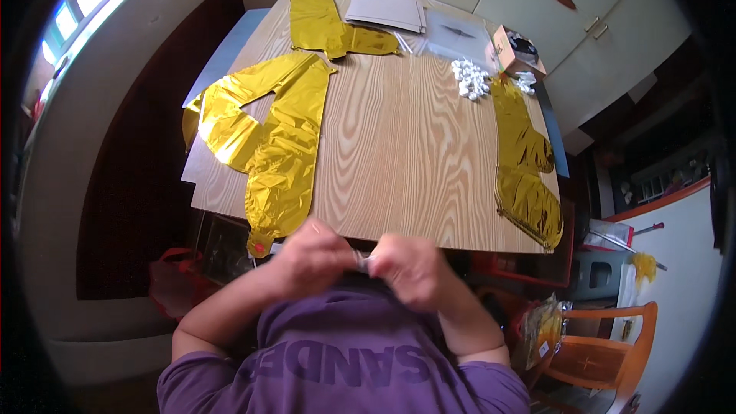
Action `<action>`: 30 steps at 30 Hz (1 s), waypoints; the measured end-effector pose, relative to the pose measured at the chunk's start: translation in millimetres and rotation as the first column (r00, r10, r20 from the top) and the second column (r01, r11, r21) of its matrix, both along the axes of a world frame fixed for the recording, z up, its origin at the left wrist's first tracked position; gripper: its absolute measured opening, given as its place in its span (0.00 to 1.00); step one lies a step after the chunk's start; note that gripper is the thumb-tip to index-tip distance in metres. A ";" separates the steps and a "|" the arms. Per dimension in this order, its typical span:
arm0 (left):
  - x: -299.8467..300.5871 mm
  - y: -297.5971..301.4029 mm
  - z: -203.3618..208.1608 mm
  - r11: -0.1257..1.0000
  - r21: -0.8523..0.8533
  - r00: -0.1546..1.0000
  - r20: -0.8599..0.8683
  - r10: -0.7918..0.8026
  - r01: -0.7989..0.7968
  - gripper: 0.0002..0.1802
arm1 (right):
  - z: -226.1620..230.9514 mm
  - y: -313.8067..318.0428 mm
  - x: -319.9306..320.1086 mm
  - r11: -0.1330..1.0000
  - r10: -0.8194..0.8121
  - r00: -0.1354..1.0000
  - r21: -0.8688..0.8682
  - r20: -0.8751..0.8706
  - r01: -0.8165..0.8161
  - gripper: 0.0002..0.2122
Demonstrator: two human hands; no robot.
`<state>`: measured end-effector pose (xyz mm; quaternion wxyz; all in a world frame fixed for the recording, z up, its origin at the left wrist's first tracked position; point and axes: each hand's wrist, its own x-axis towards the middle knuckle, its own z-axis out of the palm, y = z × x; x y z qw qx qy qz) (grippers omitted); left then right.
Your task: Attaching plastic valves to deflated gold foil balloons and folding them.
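Note:
Close to my chest, at the table's near edge, my left hand (313, 257) and my right hand (410, 267) are drawn together with their fingers closed. A small pale, shiny thing (363, 262) shows between them, too blurred to name. Just beyond my left hand lies a flat gold foil balloon (287, 146), creased, its rounded tab with a red spot hanging over the near edge. Another flat gold balloon (314, 19) rests at the far left. Along the right edge is a third gold balloon (521, 157), darker in the light.
The wood-grain table (406, 153) also holds a stack of grey-brown card sheets (385, 11), a clear plastic sheet (452, 34), a pile of small white pieces (470, 80) and an open cardboard box (510, 50). A wooden chair (598, 349) stands at the right, a red bag (175, 284) at the left.

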<state>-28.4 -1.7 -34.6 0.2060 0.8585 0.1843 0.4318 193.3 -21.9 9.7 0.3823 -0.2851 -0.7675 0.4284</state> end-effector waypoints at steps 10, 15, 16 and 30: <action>18.7 -7.0 9.0 0.974 -0.057 0.976 0.003 -0.219 0.219 0.15 | -0.3 11.7 5.4 0.977 -0.142 0.990 0.160 0.002 0.140 0.06; 3.8 17.4 10.8 0.974 -0.170 0.988 0.023 0.154 -0.148 0.15 | -18.7 -9.1 -4.6 0.983 0.185 0.975 -0.018 0.122 -0.184 0.04; 1.6 21.4 4.3 0.991 -0.043 0.985 -0.121 0.123 -0.129 0.14 | -7.8 -9.6 -3.7 0.984 0.176 0.984 -0.010 0.036 -0.176 0.04; 7.0 12.9 15.7 0.948 -0.319 0.980 0.192 0.060 0.005 0.13 | -19.5 4.6 5.1 0.983 0.002 0.992 -0.184 0.127 0.022 0.03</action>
